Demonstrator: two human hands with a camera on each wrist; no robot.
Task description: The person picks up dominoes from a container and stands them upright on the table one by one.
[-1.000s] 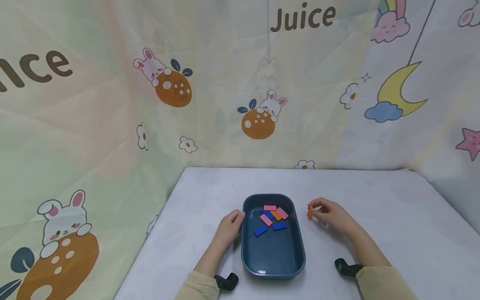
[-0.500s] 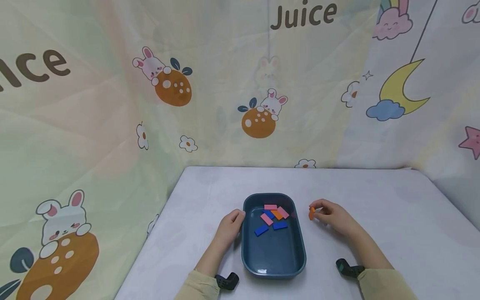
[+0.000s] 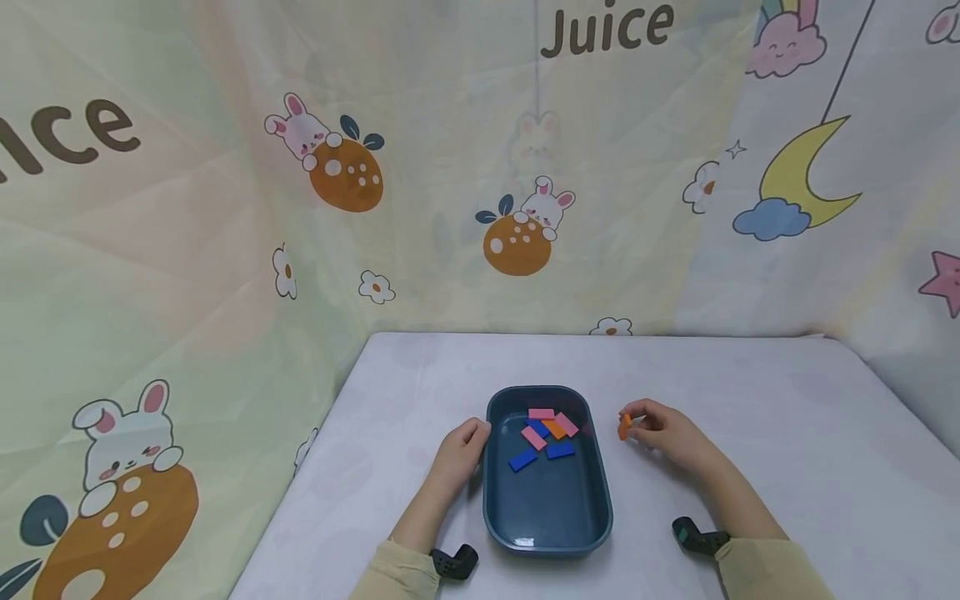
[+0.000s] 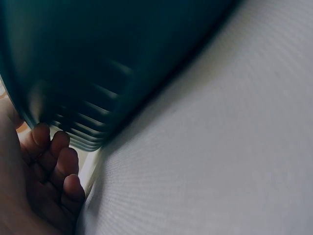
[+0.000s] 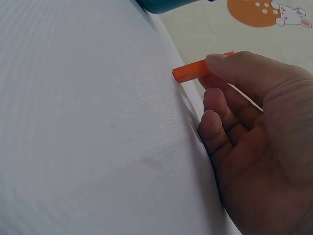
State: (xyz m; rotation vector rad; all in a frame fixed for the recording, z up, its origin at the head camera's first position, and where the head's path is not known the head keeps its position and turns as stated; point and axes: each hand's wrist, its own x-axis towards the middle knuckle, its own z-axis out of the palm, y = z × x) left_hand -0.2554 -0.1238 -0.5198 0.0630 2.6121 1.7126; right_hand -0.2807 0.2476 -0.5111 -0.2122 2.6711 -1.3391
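A dark blue-teal tray (image 3: 547, 508) sits on the white table, holding several small flat blocks. Pink blocks (image 3: 533, 438), blue blocks (image 3: 522, 460) and an orange block (image 3: 553, 429) lie loosely toward its far half. My left hand (image 3: 459, 454) grips the tray's left rim; in the left wrist view its curled fingers (image 4: 67, 161) are by the outer wall. To the right of the tray, my right hand (image 3: 667, 429) pinches another orange block (image 5: 193, 71) between thumb and forefinger, while the other fingers curl loosely near the tabletop.
White cloth covers the table (image 3: 420, 375), with bare surface on both sides of the tray. A printed curtain (image 3: 450, 125) hangs behind and to the left. Black wrist devices (image 3: 455, 563) sit at both cuffs.
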